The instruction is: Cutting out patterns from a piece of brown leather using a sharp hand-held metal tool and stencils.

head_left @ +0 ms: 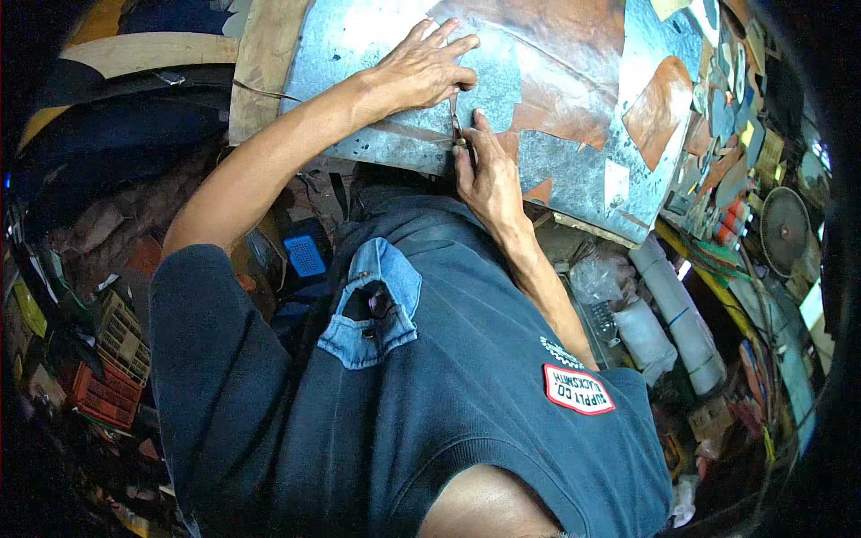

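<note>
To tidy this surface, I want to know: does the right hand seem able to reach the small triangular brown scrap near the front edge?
Probably yes: the scrap lies uncovered close beside the right hand, though that hand holds a slim tool and may need to release it.

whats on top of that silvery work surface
On the work surface: a large brown sheet, a brown piece toward the right and a brown scrap at the near edge. The right hand holds a slim tool. Whatever the left hand covers is hidden.
</note>
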`<action>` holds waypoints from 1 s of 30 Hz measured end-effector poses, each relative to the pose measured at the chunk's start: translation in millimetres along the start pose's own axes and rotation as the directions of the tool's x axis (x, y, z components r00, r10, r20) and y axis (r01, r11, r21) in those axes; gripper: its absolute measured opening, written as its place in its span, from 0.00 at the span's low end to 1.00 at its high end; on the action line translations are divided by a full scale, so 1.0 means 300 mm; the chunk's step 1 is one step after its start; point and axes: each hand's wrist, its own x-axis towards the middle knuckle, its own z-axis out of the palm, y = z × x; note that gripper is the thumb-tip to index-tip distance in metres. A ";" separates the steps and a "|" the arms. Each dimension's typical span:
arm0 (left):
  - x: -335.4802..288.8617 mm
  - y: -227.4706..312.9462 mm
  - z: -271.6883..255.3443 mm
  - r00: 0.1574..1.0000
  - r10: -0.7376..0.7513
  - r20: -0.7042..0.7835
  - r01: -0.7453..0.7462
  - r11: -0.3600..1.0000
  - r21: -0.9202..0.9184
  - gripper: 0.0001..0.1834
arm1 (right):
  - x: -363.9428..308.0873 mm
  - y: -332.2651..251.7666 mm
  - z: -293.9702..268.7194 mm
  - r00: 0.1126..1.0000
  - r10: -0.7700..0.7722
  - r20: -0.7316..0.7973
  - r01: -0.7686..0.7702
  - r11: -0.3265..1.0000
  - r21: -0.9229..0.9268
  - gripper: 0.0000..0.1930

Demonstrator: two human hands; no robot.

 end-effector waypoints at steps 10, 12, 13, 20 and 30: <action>-0.003 0.019 -0.008 0.997 -0.059 0.052 0.061 0.997 -0.044 0.13 | 0.015 0.036 -0.067 0.986 0.009 0.168 -0.004 1.000 -0.026 0.15; -0.005 0.023 -0.012 0.996 -0.074 0.053 0.076 0.996 -0.043 0.13 | 0.023 0.040 -0.081 0.983 -0.014 0.186 0.020 0.999 -0.029 0.14; -0.007 0.023 -0.015 0.996 -0.068 0.057 0.070 0.997 -0.033 0.12 | 0.030 0.036 -0.096 0.974 0.014 0.225 -0.004 0.999 -0.045 0.14; 0.000 0.049 -0.013 0.990 -0.130 0.050 0.129 0.991 0.032 0.11 | 0.072 0.073 -0.167 0.929 -0.121 0.350 0.178 0.974 -0.137 0.29; 0.024 0.159 -0.040 0.931 -0.327 0.166 0.317 0.945 0.080 0.27 | 0.130 0.117 -0.205 0.861 -0.242 0.448 0.330 0.935 -0.129 0.12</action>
